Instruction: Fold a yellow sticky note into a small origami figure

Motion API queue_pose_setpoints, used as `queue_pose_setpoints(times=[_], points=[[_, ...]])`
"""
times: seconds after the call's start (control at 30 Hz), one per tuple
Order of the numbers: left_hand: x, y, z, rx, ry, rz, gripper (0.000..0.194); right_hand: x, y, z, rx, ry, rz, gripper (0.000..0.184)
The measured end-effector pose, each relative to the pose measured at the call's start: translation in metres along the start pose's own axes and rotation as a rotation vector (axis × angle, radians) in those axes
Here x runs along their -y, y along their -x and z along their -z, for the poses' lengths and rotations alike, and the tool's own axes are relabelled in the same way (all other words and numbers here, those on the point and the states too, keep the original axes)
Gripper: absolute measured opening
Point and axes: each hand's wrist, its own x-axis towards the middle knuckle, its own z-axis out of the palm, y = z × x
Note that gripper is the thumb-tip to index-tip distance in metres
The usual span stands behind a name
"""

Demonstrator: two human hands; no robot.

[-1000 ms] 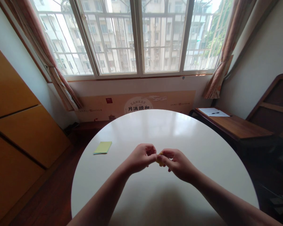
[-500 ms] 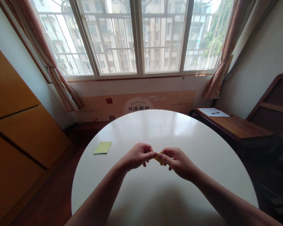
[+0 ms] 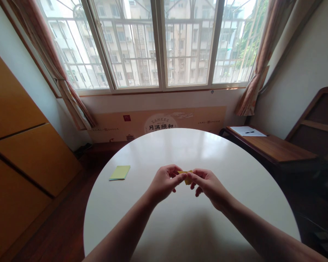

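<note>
Between my two hands is a small folded piece of yellow paper, held above the white round table. My left hand pinches its left side between thumb and fingers. On the right side, my right hand grips it the same way, with the thumb on the near face. Both thumb tips almost meet in front of the paper, and the fingertips cover part of it. A pad of yellow-green sticky notes, with a bluish sheet at the bottom, lies on the table to the left.
A wooden side table stands beyond the right edge, bearing a white sheet and a black pen. Orange cabinets stand at left. A barred window with curtains is behind the table.
My left hand has shifted slightly right and its thumb now overlaps the paper's middle. The yellow paper has been turned, with a flat upper edge now showing above my thumbs.
</note>
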Motion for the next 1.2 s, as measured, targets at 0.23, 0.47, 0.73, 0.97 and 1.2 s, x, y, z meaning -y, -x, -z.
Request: queue_pose_setpoints(times=[0.23, 0.47, 0.73, 0.97, 1.2], points=[[-0.001, 0.0, -0.003, -0.141, 0.149, 0.088, 0.032, 0.001, 0.0, 0.0, -0.001, -0.011, 0.023, 0.038], [-0.006, 0.003, -0.002, -0.136, 0.242, 0.144, 0.035, 0.003, 0.002, -0.001, 0.018, -0.044, -0.004, 0.034], [-0.005, 0.0, -0.002, -0.121, 0.334, 0.2, 0.042, 0.002, 0.001, 0.002, -0.001, -0.172, -0.071, 0.033], [0.002, 0.004, -0.005, -0.312, -0.035, -0.098, 0.056, -0.001, -0.002, 0.002, -0.136, -0.162, 0.035, 0.033], [-0.003, 0.014, -0.02, -0.166, -0.161, -0.138, 0.04, -0.003, -0.001, -0.001, -0.21, 0.033, 0.325, 0.03]])
